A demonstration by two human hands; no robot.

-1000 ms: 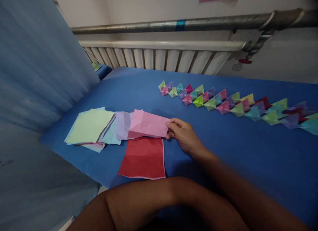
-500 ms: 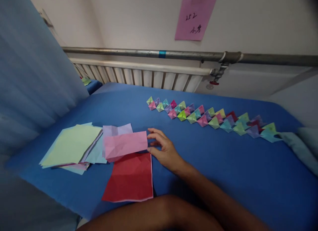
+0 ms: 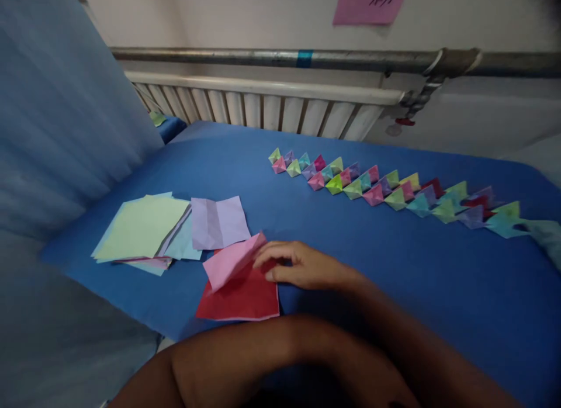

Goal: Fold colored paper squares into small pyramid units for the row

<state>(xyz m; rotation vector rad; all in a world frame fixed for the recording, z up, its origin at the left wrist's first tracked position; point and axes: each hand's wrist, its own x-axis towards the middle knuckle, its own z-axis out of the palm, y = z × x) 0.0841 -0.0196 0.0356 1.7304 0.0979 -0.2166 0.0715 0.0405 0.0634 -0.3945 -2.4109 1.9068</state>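
Observation:
My right hand (image 3: pixel 304 266) reaches in from the right, fingers curved and thumb apart from them. Its fingertips are at the right edge of a creased pink paper (image 3: pixel 234 262), which stands tilted over a red paper sheet (image 3: pixel 248 300). Whether the fingertips touch the pink sheet is hard to tell. The red sheet has a pale edge along its right and front sides. Behind it lies a creased lilac paper (image 3: pixel 221 224). A bare, bent limb crosses the bottom of the view, and my left hand does not show.
A stack of coloured paper sheets (image 3: pixel 142 227), pale green on top, lies to the left. A chain of folded paper diamonds (image 3: pixel 372 189) runs across the blue surface (image 3: pixel 228 145). Behind are a radiator (image 3: pixel 274 110) and a metal pipe (image 3: pixel 245 57). A blue curtain (image 3: pixel 65 98) hangs left.
The pink paper has moved off the lilac one and toward me, over the red sheet, and its tilt has changed. My right hand has moved with it. The camera has tipped downward.

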